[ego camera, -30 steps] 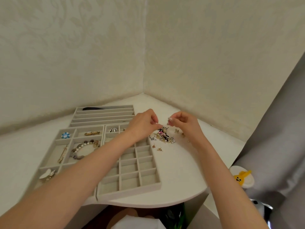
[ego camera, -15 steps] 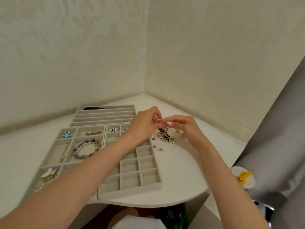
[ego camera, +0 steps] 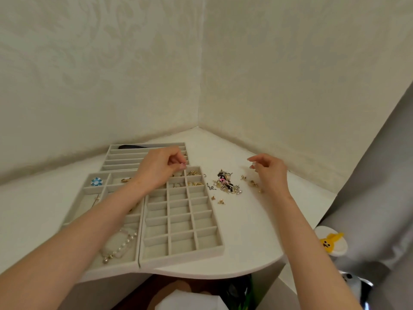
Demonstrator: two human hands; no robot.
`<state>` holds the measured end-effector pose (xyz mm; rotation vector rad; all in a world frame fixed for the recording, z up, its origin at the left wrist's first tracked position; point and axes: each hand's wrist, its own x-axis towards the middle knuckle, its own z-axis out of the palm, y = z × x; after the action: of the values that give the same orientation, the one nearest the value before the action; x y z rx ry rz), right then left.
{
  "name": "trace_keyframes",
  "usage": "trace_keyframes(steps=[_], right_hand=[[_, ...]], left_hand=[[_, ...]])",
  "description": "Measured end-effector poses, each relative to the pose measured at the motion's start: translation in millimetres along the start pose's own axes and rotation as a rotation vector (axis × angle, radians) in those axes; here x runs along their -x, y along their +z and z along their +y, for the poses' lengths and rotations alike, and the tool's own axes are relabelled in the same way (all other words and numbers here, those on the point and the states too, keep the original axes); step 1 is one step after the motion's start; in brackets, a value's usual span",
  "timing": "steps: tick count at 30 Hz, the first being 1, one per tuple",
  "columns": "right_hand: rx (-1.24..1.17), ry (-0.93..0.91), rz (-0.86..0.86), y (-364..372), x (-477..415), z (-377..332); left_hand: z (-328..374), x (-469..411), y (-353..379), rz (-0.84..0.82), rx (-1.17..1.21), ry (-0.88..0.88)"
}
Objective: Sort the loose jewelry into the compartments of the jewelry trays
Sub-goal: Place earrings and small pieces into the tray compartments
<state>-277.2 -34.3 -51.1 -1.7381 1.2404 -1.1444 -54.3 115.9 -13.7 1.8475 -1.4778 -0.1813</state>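
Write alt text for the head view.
A person's left hand pinches a small silver piece over the top row of a grey grid tray; the right hand hovers open by loose jewelry on a white table.

White corner table (ego camera: 245,231) set against cream patterned walls (ego camera: 111,74). Grey curtain (ego camera: 380,175) hung at right. Round white item with yellow rabbit figure (ego camera: 331,240) seen beside table edge. Green object (ego camera: 248,296) glimpsed beneath table.

White corner table (ego camera: 248,233) with a rounded front edge bears three adjoining grey felt compartment trays (ego camera: 182,260). A heap of small gold-and-silver loose jewelry (ego camera: 226,182) lies just right of them.
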Motion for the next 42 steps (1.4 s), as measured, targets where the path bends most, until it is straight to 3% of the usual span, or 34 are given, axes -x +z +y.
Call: trace_keyframes(steps=[9, 16, 25, 28, 34, 42], right_hand=[[0.073, -0.029, -0.123, 5, 5, 0], [0.120, -0.208, -0.300, 3, 13, -13], [0.419, -0.326, -0.448, -21, 31, -6], [0.446, -0.300, -0.443, -22, 35, -1], [0.369, -0.316, -0.263, -17, 34, -1], [0.478, -0.287, -0.322, -2, 24, -5]], left_hand=[[-22, 19, -25, -0.010, -0.054, -0.023], [-36, 27, -35, -0.090, -0.227, -0.076], [-29, 27, -23, -0.153, -0.350, -0.026], [-28, 25, -21, -0.179, -0.349, -0.016], [-25, 25, -17, -0.141, -0.342, -0.023], [-24, 26, -14, -0.064, -0.372, -0.049]])
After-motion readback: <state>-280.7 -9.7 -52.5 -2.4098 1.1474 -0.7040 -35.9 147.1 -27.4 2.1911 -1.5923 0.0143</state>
